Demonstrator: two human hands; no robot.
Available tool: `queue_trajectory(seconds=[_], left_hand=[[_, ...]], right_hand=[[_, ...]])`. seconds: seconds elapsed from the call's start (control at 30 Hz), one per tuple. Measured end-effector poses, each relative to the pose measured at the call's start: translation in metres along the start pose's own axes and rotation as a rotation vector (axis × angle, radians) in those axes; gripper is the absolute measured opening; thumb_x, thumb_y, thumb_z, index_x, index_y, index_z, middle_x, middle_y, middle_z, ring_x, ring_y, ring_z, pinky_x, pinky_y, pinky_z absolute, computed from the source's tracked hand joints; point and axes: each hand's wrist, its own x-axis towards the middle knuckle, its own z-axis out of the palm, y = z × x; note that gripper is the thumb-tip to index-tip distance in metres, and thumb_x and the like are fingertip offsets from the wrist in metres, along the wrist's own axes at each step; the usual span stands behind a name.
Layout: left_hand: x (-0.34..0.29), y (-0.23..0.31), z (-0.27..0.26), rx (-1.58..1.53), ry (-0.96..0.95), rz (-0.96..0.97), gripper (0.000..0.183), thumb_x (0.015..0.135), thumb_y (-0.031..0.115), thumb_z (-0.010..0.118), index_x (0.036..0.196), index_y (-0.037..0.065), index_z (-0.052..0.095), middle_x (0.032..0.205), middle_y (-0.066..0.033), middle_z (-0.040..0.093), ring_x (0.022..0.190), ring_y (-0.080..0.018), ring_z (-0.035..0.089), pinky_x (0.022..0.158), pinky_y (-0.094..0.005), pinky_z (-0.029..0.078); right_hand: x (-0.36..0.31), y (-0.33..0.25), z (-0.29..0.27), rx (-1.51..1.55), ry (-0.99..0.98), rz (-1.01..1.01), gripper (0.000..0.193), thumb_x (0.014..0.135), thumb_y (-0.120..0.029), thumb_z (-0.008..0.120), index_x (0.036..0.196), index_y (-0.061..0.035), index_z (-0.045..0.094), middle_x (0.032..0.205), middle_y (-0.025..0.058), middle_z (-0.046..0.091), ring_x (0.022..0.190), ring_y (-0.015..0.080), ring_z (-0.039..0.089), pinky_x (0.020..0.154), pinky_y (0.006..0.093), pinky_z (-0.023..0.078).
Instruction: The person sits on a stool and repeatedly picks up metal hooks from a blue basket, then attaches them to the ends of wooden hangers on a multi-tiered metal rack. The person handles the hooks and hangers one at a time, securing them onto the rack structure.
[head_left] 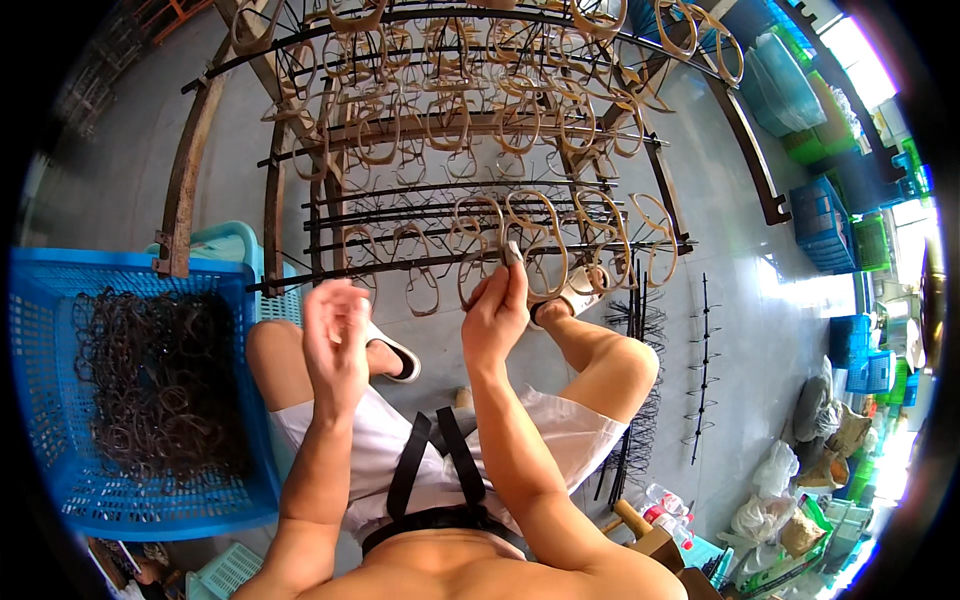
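Note:
In front of me a dark rod point(420, 264) runs across a rack, with eyeglass frames hung along it. My right hand point(495, 310) is raised to its middle, fingers closed in a pinch on a light brown eyeglass frame point(480, 203). Another pale eyeglass frame point(535, 215) hangs just right of those fingertips. My left hand point(335, 325) is lifted near the rod's left part, its fingers loosely bent and slightly blurred. Nothing shows in that hand, and a greyish frame point(360, 245) hangs close beyond it.
A blue plastic basket point(150, 262) full of dark tangled wire pieces stands at my left. Higher rows of hung eyeglass frames point(450, 125) fill the rack. Dark rods with wire hooks point(635, 370) lie right of my knee. Bottles point(668, 515), bags and crates stand farther right.

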Motion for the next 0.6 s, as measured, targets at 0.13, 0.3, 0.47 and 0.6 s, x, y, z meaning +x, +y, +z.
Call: queue_trajectory(seconds=[0.13, 0.3, 0.47, 0.6], left_hand=[[0.015, -0.025, -0.024, 0.635, 0.26, 0.253, 0.034, 0.084, 0.012, 0.062, 0.114, 0.002, 0.049, 0.1, -0.0077, 0.051, 0.078, -0.0135, 0.043, 0.07, -0.0248, 0.041], [0.02, -0.032, -0.038, 0.677, 0.286, 0.18, 0.031, 0.082, 0.01, 0.063, 0.11, 0.005, 0.052, 0.102, -0.009, 0.049, 0.076, -0.0164, 0.045, 0.068, -0.0282, 0.042], [0.025, -0.029, -0.037, 0.68, 0.392, 0.193, 0.027, 0.084, 0.009, 0.061, 0.109, 0.004, 0.053, 0.1, -0.0092, 0.053, 0.074, -0.0159, 0.049, 0.065, -0.027, 0.046], [0.029, -0.031, -0.044, 0.49, 0.398, -0.007, 0.02, 0.09, 0.01, 0.056, 0.106, -0.001, 0.052, 0.093, -0.0113, 0.06, 0.081, -0.0161, 0.059, 0.073, -0.0264, 0.049]], right_hand=[[0.003, -0.001, 0.01, 0.06, 0.008, 0.148, 0.018, 0.097, -0.015, 0.042, 0.105, -0.0016, 0.051, 0.057, -0.0016, 0.044, 0.043, 0.0045, 0.037, 0.037, 0.0205, 0.033], [-0.002, -0.005, 0.018, 0.325, 0.054, 0.227, 0.015, 0.096, -0.017, 0.043, 0.097, -0.0045, 0.051, 0.057, -0.0025, 0.042, 0.042, 0.0044, 0.036, 0.036, 0.02, 0.032], [0.001, -0.015, 0.018, 0.401, 0.054, 0.284, 0.016, 0.097, -0.017, 0.043, 0.092, -0.0033, 0.05, 0.057, -0.0023, 0.042, 0.042, 0.0043, 0.036, 0.037, 0.0205, 0.032], [-0.003, -0.011, 0.02, 0.402, 0.05, 0.253, 0.017, 0.097, -0.016, 0.043, 0.102, -0.0027, 0.052, 0.057, -0.0024, 0.042, 0.043, 0.0039, 0.034, 0.037, 0.0208, 0.032]])
